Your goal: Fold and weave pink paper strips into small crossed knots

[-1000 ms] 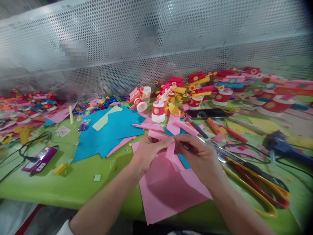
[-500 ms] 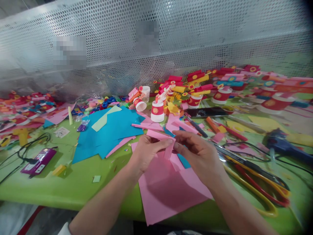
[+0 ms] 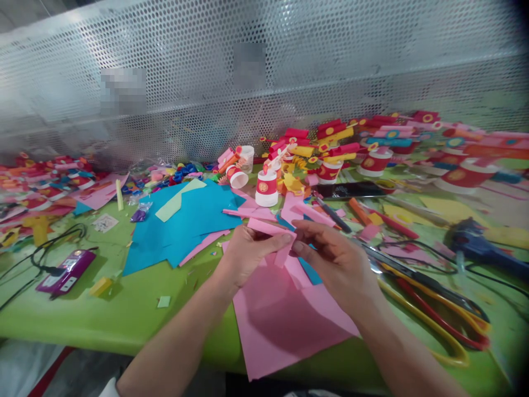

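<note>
My left hand (image 3: 248, 256) is closed on a folded pink paper strip (image 3: 266, 226), its thumb pressing on top. One end of the strip hangs down between my hands. My right hand (image 3: 341, 259) pinches the strip's right edge with thumb and fingers, the fingertips partly hidden. Under both hands lies a large pink sheet (image 3: 285, 325), reaching to the table's front edge. Pieces of blue paper (image 3: 309, 271) show beneath the right hand. Just beyond my hands stands an upside-down white paper cup (image 3: 266, 197) with a red band and a gold emblem.
Blue sheets (image 3: 194, 220) lie left of my hands. To the right are large scissors (image 3: 425, 298) with yellow and red handles, a blue glue gun (image 3: 483, 245) and a black phone (image 3: 351, 189). A purple power strip (image 3: 68, 273) sits left. Decorated paper-cup models (image 3: 375, 161) line a perforated metal panel (image 3: 190, 71).
The hanging end of the pink strip has shifted slightly between my hands. Both hands stay in nearly the same place.
</note>
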`<action>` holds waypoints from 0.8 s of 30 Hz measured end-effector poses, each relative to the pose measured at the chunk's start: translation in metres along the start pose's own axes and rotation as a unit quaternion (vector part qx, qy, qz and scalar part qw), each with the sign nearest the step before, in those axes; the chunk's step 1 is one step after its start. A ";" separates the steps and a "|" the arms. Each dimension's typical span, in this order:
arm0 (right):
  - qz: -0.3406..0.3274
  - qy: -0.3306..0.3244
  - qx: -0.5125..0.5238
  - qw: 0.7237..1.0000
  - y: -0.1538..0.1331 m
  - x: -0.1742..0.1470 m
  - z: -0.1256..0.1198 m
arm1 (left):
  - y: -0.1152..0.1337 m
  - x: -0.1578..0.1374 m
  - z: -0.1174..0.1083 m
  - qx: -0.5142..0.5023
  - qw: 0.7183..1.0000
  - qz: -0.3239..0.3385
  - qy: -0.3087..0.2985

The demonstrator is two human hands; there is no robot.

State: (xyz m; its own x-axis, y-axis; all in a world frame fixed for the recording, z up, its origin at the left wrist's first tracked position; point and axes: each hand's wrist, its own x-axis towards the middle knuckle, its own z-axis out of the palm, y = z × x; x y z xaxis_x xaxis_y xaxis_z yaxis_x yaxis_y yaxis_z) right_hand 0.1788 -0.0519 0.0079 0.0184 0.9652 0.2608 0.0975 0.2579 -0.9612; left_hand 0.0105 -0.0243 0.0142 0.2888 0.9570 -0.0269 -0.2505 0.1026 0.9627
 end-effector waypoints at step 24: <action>0.065 0.027 0.048 0.996 0.003 0.002 -0.002 | 0.004 -0.003 0.003 0.092 0.994 0.055 -0.018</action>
State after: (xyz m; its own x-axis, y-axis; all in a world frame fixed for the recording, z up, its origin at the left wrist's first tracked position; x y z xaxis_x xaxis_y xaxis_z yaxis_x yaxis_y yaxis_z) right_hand 0.1807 -0.0490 0.0057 0.0789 0.9877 0.1349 -0.0049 0.1357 -0.9907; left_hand 0.0110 -0.0276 0.0192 0.3033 0.9489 0.0875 -0.1105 -0.0561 0.9923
